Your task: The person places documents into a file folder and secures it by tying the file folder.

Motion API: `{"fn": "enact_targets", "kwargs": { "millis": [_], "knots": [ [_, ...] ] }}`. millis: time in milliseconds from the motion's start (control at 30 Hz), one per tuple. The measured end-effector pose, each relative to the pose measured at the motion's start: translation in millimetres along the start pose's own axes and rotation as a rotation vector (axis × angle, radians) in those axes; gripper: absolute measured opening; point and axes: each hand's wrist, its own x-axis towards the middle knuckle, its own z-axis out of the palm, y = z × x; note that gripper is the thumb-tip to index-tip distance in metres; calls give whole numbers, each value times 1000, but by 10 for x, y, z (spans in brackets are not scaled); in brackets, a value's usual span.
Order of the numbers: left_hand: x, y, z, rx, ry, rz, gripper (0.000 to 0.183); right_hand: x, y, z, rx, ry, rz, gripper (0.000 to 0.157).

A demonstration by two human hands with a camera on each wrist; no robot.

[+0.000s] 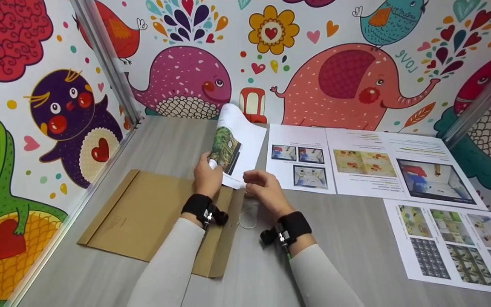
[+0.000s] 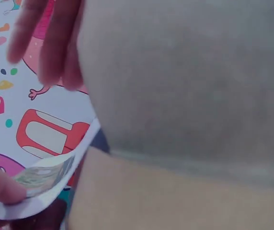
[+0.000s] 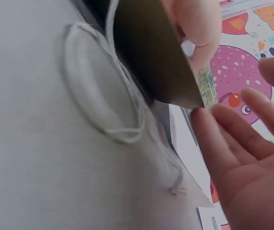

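Observation:
My left hand (image 1: 208,175) grips a curled stack of printed paper (image 1: 247,145) at its near left edge. A green picture shows on the curled side, and in the left wrist view the thumb (image 2: 3,187) presses on the sheet. Under that hand lies a brown kraft document folder (image 1: 151,204), its side flap (image 1: 222,245) raised along the right. My right hand (image 1: 267,192) is at the paper's lower right corner. In the right wrist view its fingers (image 3: 209,136) are extended, one fingertip right at the brown flap's edge. A loop of white string (image 1: 247,218) hangs beside the flap.
Several printed sheets (image 1: 298,181) lie side by side at the back right of the grey table (image 1: 330,238). Another sheet with pictures (image 1: 454,251) is at the right front. Cartoon-printed walls (image 1: 313,25) close off the back and sides.

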Motion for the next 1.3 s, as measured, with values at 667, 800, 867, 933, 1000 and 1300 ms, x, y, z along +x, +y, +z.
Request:
{"fn": "enact_targets", "kwargs": {
  "millis": [667, 800, 867, 933, 1000, 1300],
  "knots": [
    [-78, 423, -225, -457, -85, 186, 62, -257, -665, -1148, 300, 502, -1, 29],
    [-124, 439, -171, -508, -222, 233, 58, -349, -821, -1346, 77, 591, 49, 39],
    [-133, 432, -149, -531, -299, 247, 55, -410, -889, -1453, -49, 605, 80, 46],
    [-137, 427, -137, -555, -365, 249, 53, -464, -935, -1572, -157, 584, 118, 55],
    [-134, 418, -130, -567, -417, 248, 51, -504, -931, -1690, -222, 528, 165, 64],
    [-184, 387, -28, -608, -558, 217, 48, -546, -613, -1972, -156, 229, 335, 79]
  ]
}}
